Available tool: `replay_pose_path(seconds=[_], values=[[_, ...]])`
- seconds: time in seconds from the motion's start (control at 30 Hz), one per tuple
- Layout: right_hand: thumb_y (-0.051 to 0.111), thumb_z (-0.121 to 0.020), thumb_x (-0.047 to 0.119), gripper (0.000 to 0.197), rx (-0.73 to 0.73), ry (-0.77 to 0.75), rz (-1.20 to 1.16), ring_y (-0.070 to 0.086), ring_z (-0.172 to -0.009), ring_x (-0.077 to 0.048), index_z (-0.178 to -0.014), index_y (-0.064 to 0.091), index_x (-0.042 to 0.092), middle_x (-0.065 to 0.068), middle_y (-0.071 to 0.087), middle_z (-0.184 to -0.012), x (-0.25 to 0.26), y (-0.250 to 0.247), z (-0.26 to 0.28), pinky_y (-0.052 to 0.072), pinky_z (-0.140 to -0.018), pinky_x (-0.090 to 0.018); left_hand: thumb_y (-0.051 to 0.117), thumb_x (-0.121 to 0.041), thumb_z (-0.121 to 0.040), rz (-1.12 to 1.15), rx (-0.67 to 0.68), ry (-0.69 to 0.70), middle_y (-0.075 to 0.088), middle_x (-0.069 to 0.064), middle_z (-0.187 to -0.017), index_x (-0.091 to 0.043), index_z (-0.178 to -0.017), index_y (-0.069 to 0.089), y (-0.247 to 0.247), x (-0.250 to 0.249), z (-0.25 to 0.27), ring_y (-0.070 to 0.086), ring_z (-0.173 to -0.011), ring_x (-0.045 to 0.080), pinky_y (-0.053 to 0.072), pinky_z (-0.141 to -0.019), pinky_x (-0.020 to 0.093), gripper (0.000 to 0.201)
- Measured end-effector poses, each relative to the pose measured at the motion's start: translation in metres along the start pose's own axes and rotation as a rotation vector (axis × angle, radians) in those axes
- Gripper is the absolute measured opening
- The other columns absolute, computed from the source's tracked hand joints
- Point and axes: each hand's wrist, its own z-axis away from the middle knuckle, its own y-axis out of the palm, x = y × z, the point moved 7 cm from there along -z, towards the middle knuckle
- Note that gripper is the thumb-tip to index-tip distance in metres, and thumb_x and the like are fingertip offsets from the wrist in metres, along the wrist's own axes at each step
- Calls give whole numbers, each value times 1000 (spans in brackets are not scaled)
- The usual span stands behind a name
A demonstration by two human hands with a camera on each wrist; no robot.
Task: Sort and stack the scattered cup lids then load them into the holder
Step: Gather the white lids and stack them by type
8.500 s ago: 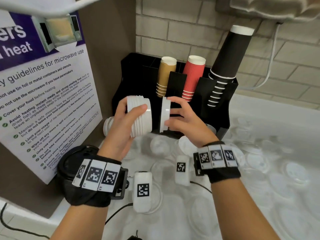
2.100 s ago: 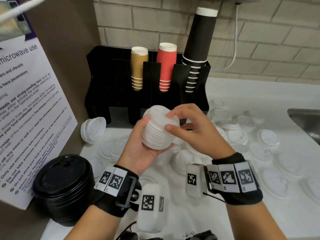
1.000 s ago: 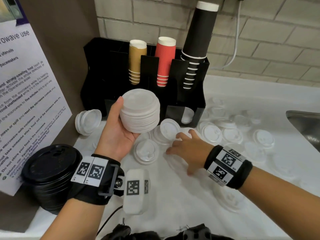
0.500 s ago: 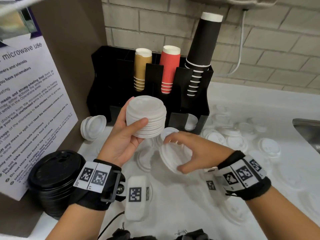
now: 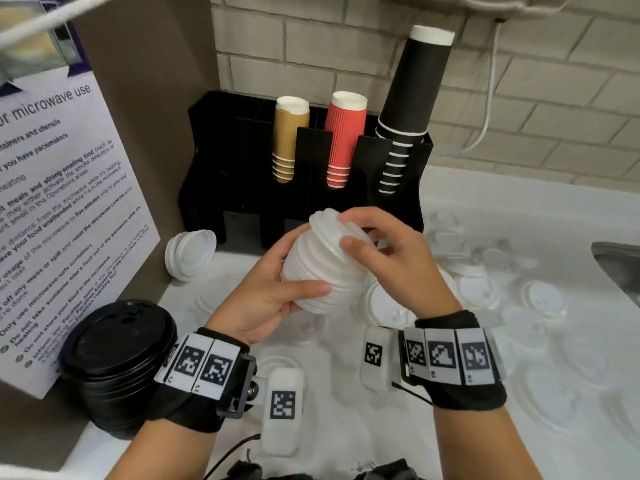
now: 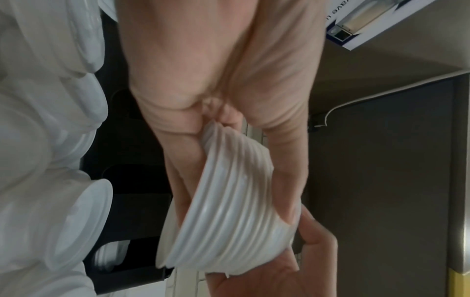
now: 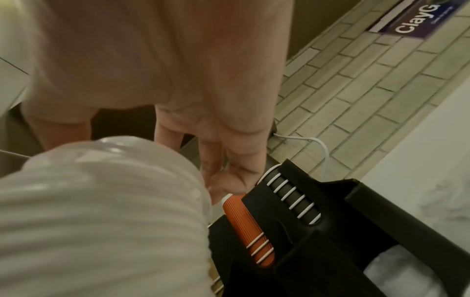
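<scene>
My left hand (image 5: 277, 289) grips a tilted stack of white lids (image 5: 322, 268) from below, thumb on its near side, just in front of the black holder (image 5: 242, 188). My right hand (image 5: 356, 230) curls over the top of the stack and holds the topmost white lid (image 5: 329, 223) against it. In the left wrist view the ribbed stack (image 6: 229, 221) lies in my left palm. The right wrist view shows the stack (image 7: 101, 201) under my right fingers (image 7: 229, 160), beside the holder (image 7: 330, 221). Several loose white lids (image 5: 478, 289) lie scattered on the white counter.
The holder carries tan cups (image 5: 289, 140), red cups (image 5: 344, 140) and tall black cups (image 5: 412, 109). A small white lid stack (image 5: 190, 251) leans at its left foot. A black lid stack (image 5: 117, 362) stands front left by a poster (image 5: 62, 209). A sink (image 5: 616, 268) lies at the right.
My right hand picked a loose white lid off the counter and brought it up onto the stack. My left hand tilted the stack toward the right hand and lowered it slightly.
</scene>
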Motion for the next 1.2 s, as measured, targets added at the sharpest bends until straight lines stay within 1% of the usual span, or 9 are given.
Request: replay_pose_path(seconds=[0.13,0.3,0.47,0.6,0.67,0.73,0.8,1.07,1.2], values=[[69,-77,31,28,44,23,59,55,-92,-3,-105,68,28,12,64,-107,0,5,4,46,-77,-24,79,-3,-66,-24,-1,-12,62,7,-131,-31,-135,51,-3,3,-1,63,-117,24,56,-80,28,80],[80,-75,20,33,46,-12,72,54,-96,0,-106,68,26,12,61,-111,0,9,4,41,-75,-19,76,-2,-70,-22,-13,3,62,7,-130,-30,-133,52,-3,1,-2,64,-114,21,56,-77,26,72],[77,-73,41,41,105,-56,87,56,-99,-5,-111,64,31,10,57,-115,1,13,-3,48,-73,-19,95,-37,-52,53,-92,30,64,6,-129,-29,-128,57,-8,-6,-2,65,-114,21,59,-78,32,86],[60,-91,33,9,-75,160,42,58,-89,-2,-97,66,29,6,61,-105,-32,-5,-18,44,-73,-11,72,-20,-75,184,-271,139,65,4,-127,-21,-134,51,-26,-17,-1,66,-112,18,59,-77,32,62],[54,-94,26,14,66,308,345,56,-105,-17,-100,66,23,1,63,-108,-60,0,-19,43,-87,-14,66,-17,-76,187,-317,201,69,-2,-120,-23,-130,53,-32,-25,1,67,-110,15,58,-76,29,55],[49,-95,33,28,370,512,668,37,-129,-30,-122,58,31,-6,52,-129,-89,17,-4,33,-109,-38,66,-17,-76,203,-348,246,70,-5,-117,-25,-126,55,-35,-31,3,67,-108,13,58,-76,27,53],[51,-92,43,41,542,627,791,20,-136,-33,-132,46,41,-8,38,-141,-102,29,9,21,-113,-50,69,-17,-76,206,-364,279,68,-4,-120,-26,-126,55,-37,-35,5,67,-110,13,57,-76,27,53],[63,-83,35,19,530,406,827,21,-130,-24,-102,60,38,5,34,-135,-85,48,9,19,-102,-48,77,-20,-71,170,-429,302,63,-2,-128,-28,-129,52,-39,-36,10,64,-115,15,57,-76,27,63],[52,-91,37,34,754,507,942,15,-139,-24,-124,59,31,5,31,-147,-97,53,24,14,-112,-53,69,-16,-75,176,-465,328,61,1,-130,-24,-135,47,-40,-37,14,63,-117,18,57,-80,30,64]])
